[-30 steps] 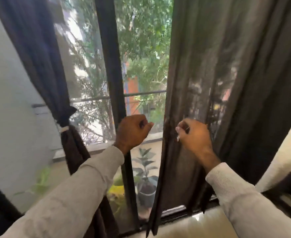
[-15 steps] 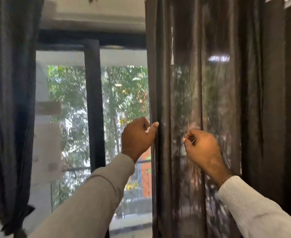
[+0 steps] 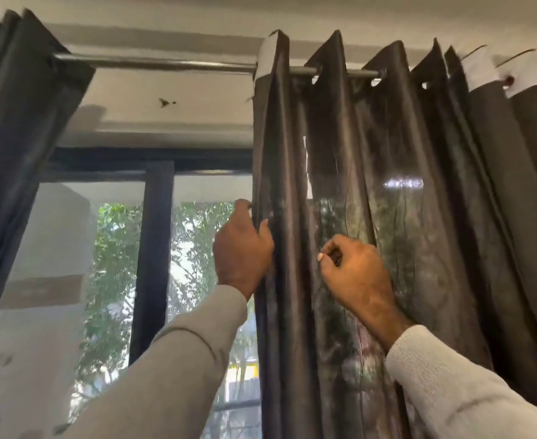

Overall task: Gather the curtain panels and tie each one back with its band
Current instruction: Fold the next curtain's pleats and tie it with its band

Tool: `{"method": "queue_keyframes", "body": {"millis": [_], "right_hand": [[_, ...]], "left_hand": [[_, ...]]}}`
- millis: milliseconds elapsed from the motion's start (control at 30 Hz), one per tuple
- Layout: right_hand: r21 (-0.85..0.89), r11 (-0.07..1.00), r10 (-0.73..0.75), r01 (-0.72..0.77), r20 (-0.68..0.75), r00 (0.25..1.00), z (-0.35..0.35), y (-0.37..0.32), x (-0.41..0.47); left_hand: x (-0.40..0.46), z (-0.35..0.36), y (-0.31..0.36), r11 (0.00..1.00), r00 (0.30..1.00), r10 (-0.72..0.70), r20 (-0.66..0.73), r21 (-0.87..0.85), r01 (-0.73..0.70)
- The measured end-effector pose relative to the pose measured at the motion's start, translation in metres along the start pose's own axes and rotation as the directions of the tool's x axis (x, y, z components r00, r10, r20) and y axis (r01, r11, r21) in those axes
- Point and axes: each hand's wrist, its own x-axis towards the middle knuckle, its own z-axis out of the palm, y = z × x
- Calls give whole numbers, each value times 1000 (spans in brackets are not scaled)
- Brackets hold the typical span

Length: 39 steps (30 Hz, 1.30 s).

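Right curtain panel point(image 3: 371, 217) gripped by both hands.
Its leading edge is clutched by left hand point(image 3: 243, 251); a fold further in is pinched by right hand point(image 3: 354, 270).

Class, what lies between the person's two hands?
In the head view, a fold of the dark curtain hangs between the left hand and right hand.

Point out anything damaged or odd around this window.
A dark mark stains the white wall between the curtain rod and the window frame; too blurred to tell crack from insect. Otherwise nothing stands out.
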Motion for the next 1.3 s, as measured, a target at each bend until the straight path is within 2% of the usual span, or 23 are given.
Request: {"method": "queue_keyframes", "body": {"millis": [100,167,267,300,433,567,700,767,833,900,1000,1067,1200,1267,1300], "right_hand": [[23,998,-55,55,-21,998,3,-2,25],[71,995,-71,73,-28,997,8,-8,40],[172,980,-95,105,-63,993,16,-20,58],[203,973,-99,113,-77,992,19,-26,63],[291,950,-90,111,-84,992,11,-52,89],[232,967,-81,106,-118,990,-3,-73,122],[151,988,-14,42,-181,983,-6,-84,138],[125,989,-58,74,-124,991,2,-96,141],[115,974,-197,197,-8,980,15,-121,146],[190,937,-311,293,69,948,24,-152,151],[318,889,-391,329,153,908,27,-188,154],[319,889,-400,328,197,895,34,-193,158],[324,902,-372,286,246,895,39,-175,159],[399,895,-307,198,229,924,35,-161,156],[390,902,-268,185,170,948,31,-151,154]], "left_hand": [[12,-18,-9,993,996,84,-13,83,-82],[19,-34,-16,978,998,64,-15,200,-60],[31,-56,-16,942,971,-226,-75,239,238],[34,-60,-17,929,959,-269,-91,237,284],[31,-72,-1,943,994,-97,-44,316,106],[26,-84,0,950,998,-42,-44,307,54],[24,-97,-6,956,1000,3,-11,295,0],[18,-101,-3,958,997,68,43,275,-77],[11,-98,-5,968,990,91,107,224,-113],[6,-93,-10,978,987,98,125,171,-119],[2,-91,-14,998,995,59,84,25,-62],[5,-93,-13,999,997,35,65,-6,-35],[16,-90,-27,982,998,-38,58,187,26],[18,-86,-33,981,993,-70,92,189,51],[18,-85,-33,982,990,-79,114,179,58]]}}
